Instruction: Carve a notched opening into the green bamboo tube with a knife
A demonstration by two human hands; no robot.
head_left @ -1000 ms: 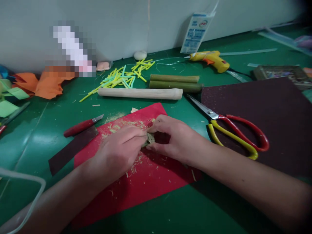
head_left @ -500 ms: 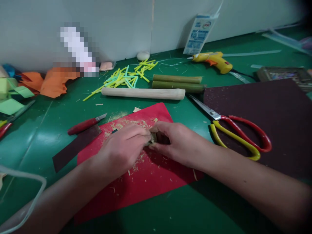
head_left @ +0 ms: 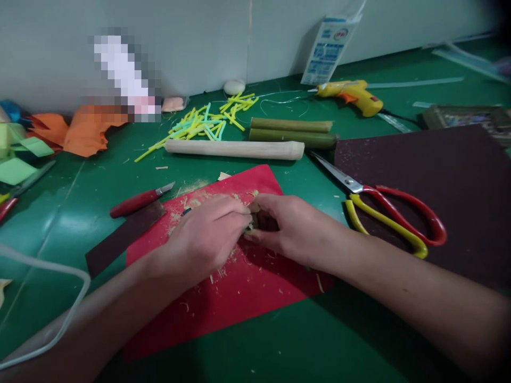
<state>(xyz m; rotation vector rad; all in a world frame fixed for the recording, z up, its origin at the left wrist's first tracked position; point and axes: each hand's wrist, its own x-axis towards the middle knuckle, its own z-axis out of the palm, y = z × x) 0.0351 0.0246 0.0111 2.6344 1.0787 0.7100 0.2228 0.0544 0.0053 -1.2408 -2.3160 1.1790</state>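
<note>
Over a red sheet (head_left: 239,314) strewn with pale shavings, my two hands meet. My right hand (head_left: 297,226) is closed, thumb and fingers pinching a small greenish-brown piece (head_left: 250,226) that looks like bamboo. My left hand (head_left: 211,229) is closed at the same piece, fingers bent against it from the left. Most of the piece is hidden by the fingers. A small dark tip (head_left: 187,211) pokes out behind my left hand; what it belongs to is covered. Left of the hands, a red-handled craft knife (head_left: 138,203) lies across a dark brown strip (head_left: 120,239), probably sandpaper.
Red-and-yellow-handled scissors (head_left: 393,215) rest partly on a large dark sheet (head_left: 459,170) at the right. Behind the red sheet lie a pale stick (head_left: 235,149), green bamboo lengths (head_left: 293,138) and yellow-green strips (head_left: 195,125). A yellow glue gun (head_left: 353,96) lies farther back; orange paper (head_left: 85,133) sits left.
My left hand has shifted slightly right, closer to my right hand, at the small piece. The whole view has tilted a little; the tools lie as before.
</note>
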